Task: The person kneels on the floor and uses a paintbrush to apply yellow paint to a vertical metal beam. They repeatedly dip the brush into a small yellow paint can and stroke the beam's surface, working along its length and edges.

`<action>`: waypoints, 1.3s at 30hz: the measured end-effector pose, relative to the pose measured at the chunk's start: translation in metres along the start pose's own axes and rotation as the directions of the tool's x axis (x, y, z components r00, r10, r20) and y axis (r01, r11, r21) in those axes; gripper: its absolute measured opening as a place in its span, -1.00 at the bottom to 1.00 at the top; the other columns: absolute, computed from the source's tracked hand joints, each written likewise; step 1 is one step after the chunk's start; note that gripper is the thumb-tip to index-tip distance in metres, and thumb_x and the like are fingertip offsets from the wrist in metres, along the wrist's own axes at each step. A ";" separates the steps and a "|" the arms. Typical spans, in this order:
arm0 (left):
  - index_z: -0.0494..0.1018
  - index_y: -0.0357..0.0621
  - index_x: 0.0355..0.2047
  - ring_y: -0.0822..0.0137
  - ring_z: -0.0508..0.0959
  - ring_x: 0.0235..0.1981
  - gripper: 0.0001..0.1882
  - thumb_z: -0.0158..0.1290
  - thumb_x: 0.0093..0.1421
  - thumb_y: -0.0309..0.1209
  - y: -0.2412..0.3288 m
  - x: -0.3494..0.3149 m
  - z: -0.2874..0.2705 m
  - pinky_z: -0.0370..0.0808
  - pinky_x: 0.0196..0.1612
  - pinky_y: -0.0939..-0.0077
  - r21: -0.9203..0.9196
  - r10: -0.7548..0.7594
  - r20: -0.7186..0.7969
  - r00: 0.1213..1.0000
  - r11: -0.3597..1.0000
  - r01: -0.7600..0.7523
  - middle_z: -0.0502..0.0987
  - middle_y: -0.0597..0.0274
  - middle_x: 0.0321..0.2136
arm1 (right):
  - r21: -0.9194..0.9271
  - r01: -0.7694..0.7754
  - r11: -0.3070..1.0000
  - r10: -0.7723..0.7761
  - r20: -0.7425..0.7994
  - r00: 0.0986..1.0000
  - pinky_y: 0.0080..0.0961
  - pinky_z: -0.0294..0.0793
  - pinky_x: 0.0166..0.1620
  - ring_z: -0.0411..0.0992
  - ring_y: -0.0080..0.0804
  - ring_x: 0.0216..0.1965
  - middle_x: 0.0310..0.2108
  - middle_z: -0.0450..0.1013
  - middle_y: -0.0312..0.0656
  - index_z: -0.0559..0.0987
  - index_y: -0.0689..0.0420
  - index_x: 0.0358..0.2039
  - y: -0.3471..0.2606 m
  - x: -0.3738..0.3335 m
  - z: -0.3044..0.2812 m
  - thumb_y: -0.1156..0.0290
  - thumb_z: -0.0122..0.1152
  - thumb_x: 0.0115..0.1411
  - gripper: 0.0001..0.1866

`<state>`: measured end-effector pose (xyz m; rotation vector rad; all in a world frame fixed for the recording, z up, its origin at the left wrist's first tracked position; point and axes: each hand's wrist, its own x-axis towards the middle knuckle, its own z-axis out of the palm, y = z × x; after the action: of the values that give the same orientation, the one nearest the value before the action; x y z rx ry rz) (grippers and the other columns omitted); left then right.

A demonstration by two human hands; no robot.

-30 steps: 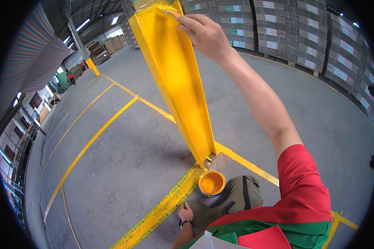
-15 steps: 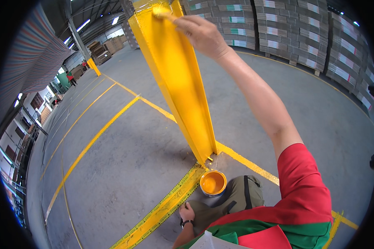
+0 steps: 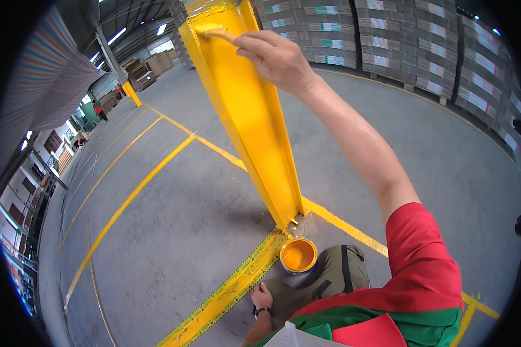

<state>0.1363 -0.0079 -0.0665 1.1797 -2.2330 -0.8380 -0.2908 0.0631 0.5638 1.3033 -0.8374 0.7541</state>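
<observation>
My right hand point(image 3: 281, 61), arm stretched up and forward, is closed round the handle of a paintbrush point(image 3: 219, 32). The brush's yellow-coated bristles touch the upper left part of a yellow steel column point(image 3: 246, 110), inside its channel between two flanges. Wet-looking yellow paint covers the visible face. At the column's foot stands an open paint can point(image 3: 298, 255) holding orange-yellow paint. My left hand point(image 3: 262, 296) rests against my knee, low in the view and left of the can; its fingers lie loosely there with nothing seen in them.
A yellow floor strip point(image 3: 231, 295) with patterned edges runs from the column toward me. Painted yellow lines point(image 3: 139, 185) cross the grey floor. Tall stacks of flat cardboard point(image 3: 408, 46) stand at the back right. A striped sheet point(image 3: 55, 75) hangs at left; a distant person point(image 3: 99, 110) stands beyond.
My right hand has moved the paintbrush left and slightly down across the column's upper face, toward the left flange. My left hand and the paint can stay put.
</observation>
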 end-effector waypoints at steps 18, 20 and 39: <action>0.60 -0.37 -0.13 -0.24 0.58 -0.16 -0.64 0.04 0.37 -0.25 0.001 0.001 -0.001 0.50 0.00 -0.02 0.009 0.008 -0.006 1.000 1.000 -0.008 0.61 -0.27 -0.23 | -0.324 0.060 0.944 0.062 0.356 0.933 -0.44 0.70 -0.15 0.59 -0.24 -0.15 -0.17 0.58 -0.16 0.56 0.10 -0.06 0.015 -0.003 -0.028 0.59 0.39 0.06 -0.60; 0.60 -0.38 -0.13 -0.23 0.58 -0.16 -0.63 0.03 0.37 -0.25 0.001 0.001 -0.001 0.50 0.00 -0.03 0.007 -0.024 0.012 1.000 1.000 0.024 0.60 -0.27 -0.23 | -0.294 0.056 0.954 0.052 0.347 0.936 -0.43 0.70 -0.15 0.58 -0.24 -0.15 -0.16 0.57 -0.16 0.55 0.10 -0.06 0.013 -0.004 -0.031 0.60 0.38 0.05 -0.59; 0.59 -0.39 -0.11 -0.26 0.57 -0.10 -0.59 0.02 0.37 -0.21 -0.002 0.001 0.000 0.48 0.05 -0.04 0.002 -0.078 0.042 0.996 0.997 0.078 0.60 -0.31 -0.17 | -0.189 -0.105 0.976 0.152 0.253 0.955 -0.44 0.69 -0.24 0.60 -0.26 -0.27 -0.22 0.59 -0.15 0.62 0.11 -0.01 0.004 0.000 -0.019 0.47 0.37 0.23 -0.70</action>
<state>0.1369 -0.0100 -0.0681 1.2678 -2.2335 -0.9005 -0.2920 0.0826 0.5643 1.2168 -1.1891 0.5990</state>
